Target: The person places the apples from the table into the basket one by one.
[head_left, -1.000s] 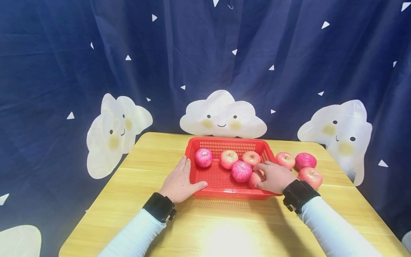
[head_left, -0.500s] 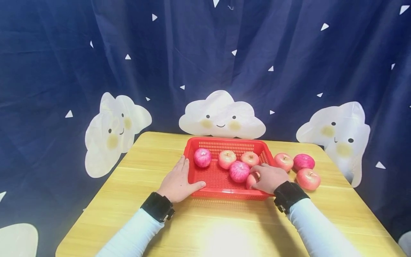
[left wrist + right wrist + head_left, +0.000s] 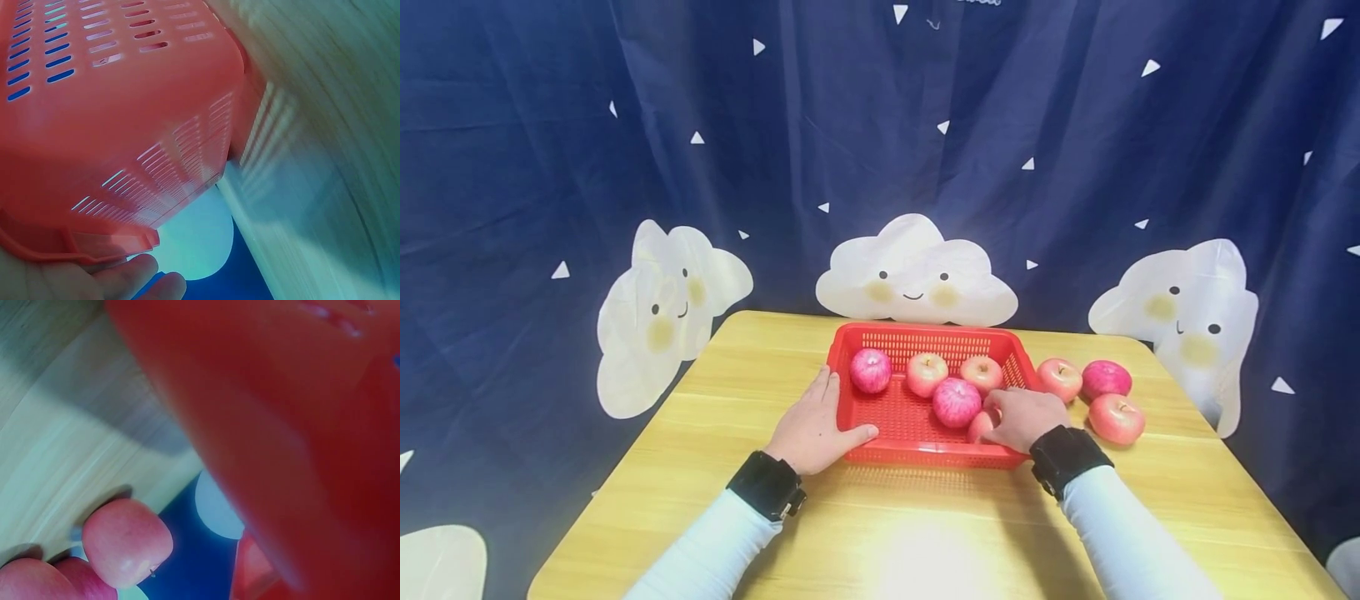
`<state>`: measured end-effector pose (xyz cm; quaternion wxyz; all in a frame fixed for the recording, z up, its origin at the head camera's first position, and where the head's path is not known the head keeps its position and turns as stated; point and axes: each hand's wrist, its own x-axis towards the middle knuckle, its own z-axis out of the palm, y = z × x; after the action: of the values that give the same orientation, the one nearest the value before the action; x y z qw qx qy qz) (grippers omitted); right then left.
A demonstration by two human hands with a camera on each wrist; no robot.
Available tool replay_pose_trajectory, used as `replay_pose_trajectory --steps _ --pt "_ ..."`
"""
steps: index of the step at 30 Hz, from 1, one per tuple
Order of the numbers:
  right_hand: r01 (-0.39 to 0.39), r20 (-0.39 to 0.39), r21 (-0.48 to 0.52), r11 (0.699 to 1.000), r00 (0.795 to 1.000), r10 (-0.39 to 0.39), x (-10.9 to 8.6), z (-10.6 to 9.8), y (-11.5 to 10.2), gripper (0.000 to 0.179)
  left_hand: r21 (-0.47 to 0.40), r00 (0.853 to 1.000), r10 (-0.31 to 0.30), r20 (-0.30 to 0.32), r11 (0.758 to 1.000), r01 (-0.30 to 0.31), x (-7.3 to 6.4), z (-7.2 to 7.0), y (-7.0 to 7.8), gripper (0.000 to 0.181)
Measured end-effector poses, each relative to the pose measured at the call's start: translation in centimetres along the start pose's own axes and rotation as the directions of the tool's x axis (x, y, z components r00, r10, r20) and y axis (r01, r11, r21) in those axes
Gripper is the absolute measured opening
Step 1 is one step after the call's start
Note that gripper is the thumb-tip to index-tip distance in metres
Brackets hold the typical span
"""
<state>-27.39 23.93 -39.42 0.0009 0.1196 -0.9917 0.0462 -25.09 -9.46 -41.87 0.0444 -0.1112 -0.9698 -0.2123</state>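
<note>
A red plastic basket [image 3: 917,455] with slotted walls stands on the table. My left hand [image 3: 811,427] rests at its left end, fingers laid along the outer side and thumb on the front rim. In the left wrist view, fingertips [image 3: 139,274] show right beside the basket rim. My right hand [image 3: 1026,417] reaches over the right end and holds a pale red apple [image 3: 981,427] low in the front right corner, covering part of it. Also in the basket are two dark pink apples, one at left [image 3: 871,371] and another in the middle [image 3: 957,403], plus two paler apples [image 3: 927,374] behind.
To the basket's right, three apples sit on the wooden table [image 3: 880,533]: two pale red ones [image 3: 1117,418] and a dark pink one [image 3: 1107,379]. A dark blue curtain [image 3: 880,125] with cloud prints hangs behind the table's far edge.
My right hand has shifted slightly left with its apple, bringing it nearer the middle dark pink apple. My left hand keeps its place on the basket. The head view has shifted slightly.
</note>
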Motion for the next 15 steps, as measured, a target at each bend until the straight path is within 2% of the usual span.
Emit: replay_pose_trajectory --steps 9,15 --pt "-0.003 -0.028 -0.053 0.999 1.0 0.002 -0.01 0.45 -0.12 0.026 0.001 1.0 0.0 -0.005 1.0 0.0 -0.03 0.11 -0.12 0.118" --pt "-0.011 -0.019 -0.051 0.999 1.0 0.01 -0.01 0.26 -0.33 0.025 -0.01 1.0 -0.008 -0.002 1.0 0.008 0.06 0.14 -0.12 0.118"
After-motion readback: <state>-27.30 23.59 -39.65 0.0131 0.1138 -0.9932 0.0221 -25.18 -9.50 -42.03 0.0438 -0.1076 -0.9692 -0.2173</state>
